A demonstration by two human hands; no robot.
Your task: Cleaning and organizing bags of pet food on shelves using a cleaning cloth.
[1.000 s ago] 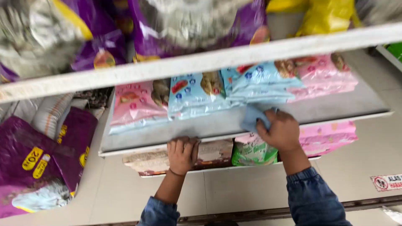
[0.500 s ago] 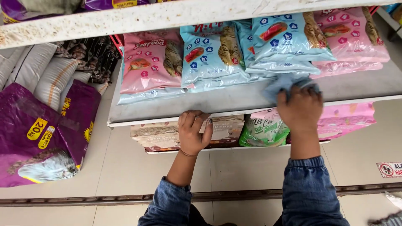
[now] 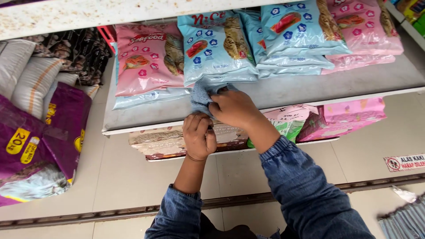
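My right hand [image 3: 234, 108] grips a crumpled blue-grey cloth [image 3: 201, 95] and presses it on the grey shelf board [image 3: 310, 88], just in front of a light-blue pet food bag [image 3: 214, 48]. Below and to the left of it, my left hand [image 3: 199, 136] curls over the shelf's white front edge [image 3: 146, 126]. It touches the cloth's lower end. A pink pet food bag [image 3: 148, 57] lies to the left of the blue one. Both sleeves are blue denim.
More light-blue bags [image 3: 296, 31] and pink bags [image 3: 363, 26] lie along the shelf to the right. Pink and green bags [image 3: 336, 119] sit on the shelf below. Large purple sacks [image 3: 35, 146] and grey sacks [image 3: 22, 71] stand at the left on the tiled floor.
My right hand has slid the cloth leftward along the shelf, from in front of the right-hand blue bags to the middle blue bag. My left hand stays on the shelf edge.
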